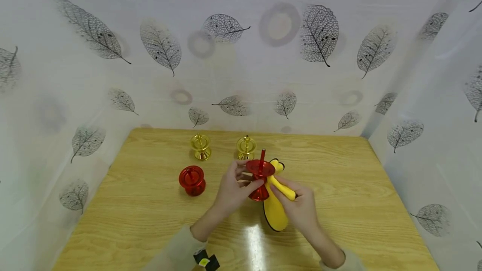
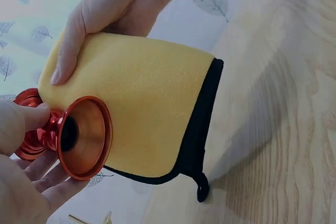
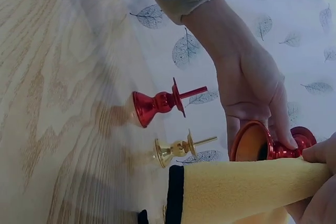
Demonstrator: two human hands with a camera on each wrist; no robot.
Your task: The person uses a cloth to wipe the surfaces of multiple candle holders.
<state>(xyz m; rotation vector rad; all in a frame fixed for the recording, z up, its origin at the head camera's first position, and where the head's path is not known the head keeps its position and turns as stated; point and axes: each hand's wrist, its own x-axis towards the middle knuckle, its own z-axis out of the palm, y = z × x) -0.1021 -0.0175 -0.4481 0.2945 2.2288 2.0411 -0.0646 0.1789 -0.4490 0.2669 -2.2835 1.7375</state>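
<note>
My left hand (image 1: 230, 187) holds a shiny red candlestick (image 1: 259, 194) upright above the table, thumb and fingers around its narrow middle. It has a flared foot, a wide drip plate and a thin spike on top. In the left wrist view its hollow foot (image 2: 86, 137) faces the camera. A yellow plush cloth (image 1: 276, 214) with black edging hangs from my right hand (image 1: 303, 206), pinched between thumb and fingers. The cloth lies right up against the candlestick's side, and in the right wrist view it covers part of the candlestick's foot.
Another red candlestick (image 1: 193, 181) stands on the wooden table (image 1: 150, 229) to the left. Behind are two gold candlesticks, one at back left (image 1: 202, 153) and one near the middle (image 1: 246, 145). A leaf-patterned white curtain (image 1: 241, 66) encloses the back and sides.
</note>
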